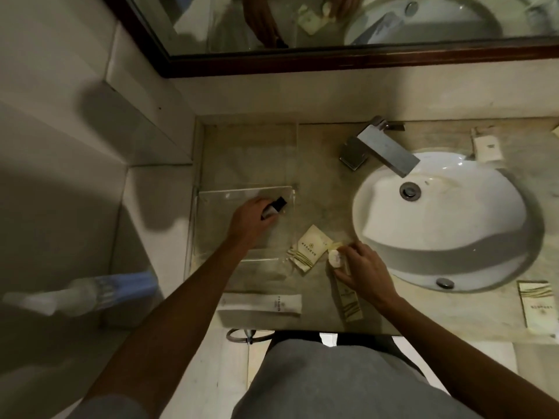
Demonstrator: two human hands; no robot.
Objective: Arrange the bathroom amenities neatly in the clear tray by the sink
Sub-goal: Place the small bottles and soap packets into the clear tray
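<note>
— Where are the hands?

— The left hand (252,220) reaches forward over the clear tray (208,225), fingers curled round a small bottle (273,208) with a dark cap, which it holds above the tray's right part. The right hand (364,269) sits lower, near the front of the sink (438,225), its fingers pinching a small round white item (335,257) and pressing down on a long narrow box (348,294) that lies on the table (320,182).

— What lies around them?

— A cream sachet (307,247) rests between the tray and the right hand, touching the tray's corner. A long white box (260,303) lies along the table's front edge, near the left forearm. Past the sink, two more packets: one (487,143) at the back, one (538,303) at the front right. The tap (381,146) juts over the basin.

— Anything blocking the tray?

— Only the left arm crosses it; the tray floor otherwise shows bare. A mirror (302,25) above reflects both hands.
</note>
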